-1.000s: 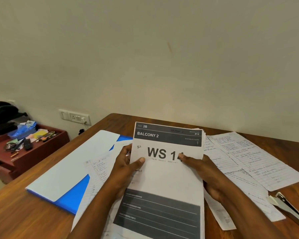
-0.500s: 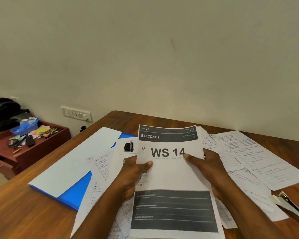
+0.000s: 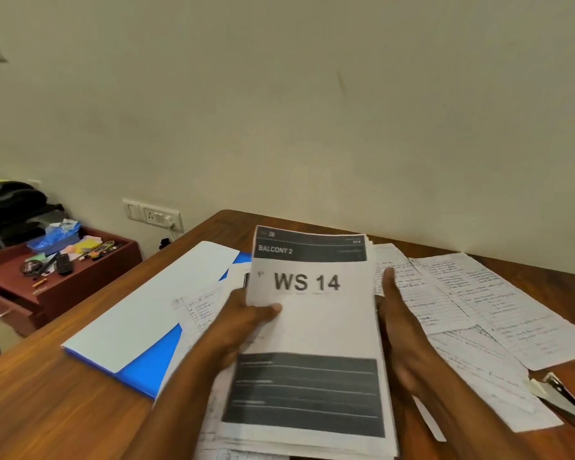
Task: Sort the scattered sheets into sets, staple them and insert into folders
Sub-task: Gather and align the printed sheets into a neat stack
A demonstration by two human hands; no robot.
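The stack, topped by a "WS 14" sheet, sits at lower centre of the frame, lifted over loose sheets on the tabletop. It looks light, floppy and prone to fanning, so the side edges are the best hold. The left hand pinches its left edge, thumb on top. The right hand lies flat along the right edge, fingers straight and together.
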